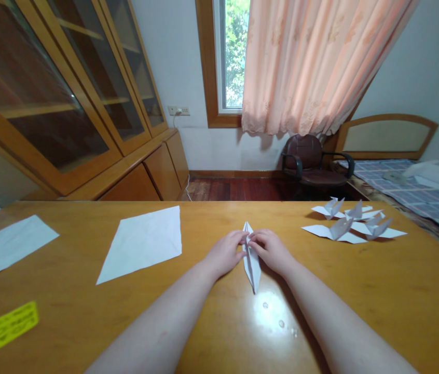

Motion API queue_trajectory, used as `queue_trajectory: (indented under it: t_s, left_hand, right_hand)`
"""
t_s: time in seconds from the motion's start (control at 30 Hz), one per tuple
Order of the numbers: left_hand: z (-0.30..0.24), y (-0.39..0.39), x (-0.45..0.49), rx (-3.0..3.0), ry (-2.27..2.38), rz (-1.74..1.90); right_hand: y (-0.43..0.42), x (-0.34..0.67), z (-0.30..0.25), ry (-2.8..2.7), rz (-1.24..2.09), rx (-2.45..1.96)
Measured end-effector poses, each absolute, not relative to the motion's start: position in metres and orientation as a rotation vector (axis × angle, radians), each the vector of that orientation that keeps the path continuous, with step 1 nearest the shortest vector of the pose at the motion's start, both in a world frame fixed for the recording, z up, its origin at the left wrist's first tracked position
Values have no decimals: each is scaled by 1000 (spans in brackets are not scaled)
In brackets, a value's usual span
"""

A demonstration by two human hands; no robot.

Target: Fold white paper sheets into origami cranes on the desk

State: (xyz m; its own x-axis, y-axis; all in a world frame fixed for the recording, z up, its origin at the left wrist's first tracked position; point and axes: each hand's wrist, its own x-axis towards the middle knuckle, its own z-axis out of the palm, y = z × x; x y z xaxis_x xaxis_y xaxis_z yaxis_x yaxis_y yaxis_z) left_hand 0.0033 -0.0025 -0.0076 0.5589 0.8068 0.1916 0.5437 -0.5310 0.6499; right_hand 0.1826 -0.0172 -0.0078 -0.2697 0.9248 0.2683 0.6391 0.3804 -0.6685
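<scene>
A narrow folded white paper (253, 272), long and pointed at both ends, lies on the wooden table in front of me. My left hand (230, 250) pinches its left edge near the upper half. From the other side my right hand (270, 249) has its fingertips bent onto the paper's centre line, close to the left fingertips. The fingers cover part of the upper folds. Several finished paper cranes (340, 228) with spread wings stand in a group at the table's far right.
A white paper sheet (145, 244) lies left of my hands, and more white paper (9, 249) is at the far left. A yellow label (5, 332) is on the near left of the table (87, 322). Behind are a glass-door cabinet (134, 150), an office chair (309, 161) and a bed (406, 179).
</scene>
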Motion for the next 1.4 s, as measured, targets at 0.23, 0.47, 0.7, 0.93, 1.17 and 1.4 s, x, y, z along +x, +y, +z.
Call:
queue_trajectory:
  t_s: [0.23, 0.47, 0.7, 0.93, 1.17, 1.4]
  left_hand:
    - [-3, -4, 4, 2394, 1065, 585]
    - [1, -6, 3, 2446, 1210, 445]
    - [-9, -5, 0, 2496, 1268, 233]
    - [-11, -4, -4, 2530, 1225, 173]
    - [-7, -3, -1, 2487, 1273, 272]
    - [-3, -3, 0, 2459, 1291, 401]
  right_hand:
    - [-18, 183, -9, -2079, 611, -1352]
    - [-19, 182, -4, -2147, 644, -1402]
    - [-16, 182, -11, -2132, 654, -1609]
    - [-15, 183, -14, -2176, 599, -1621]
    - [-14, 186, -15, -2129, 533, -1645]
    - [-13, 187, -15, -2093, 462, -1610]
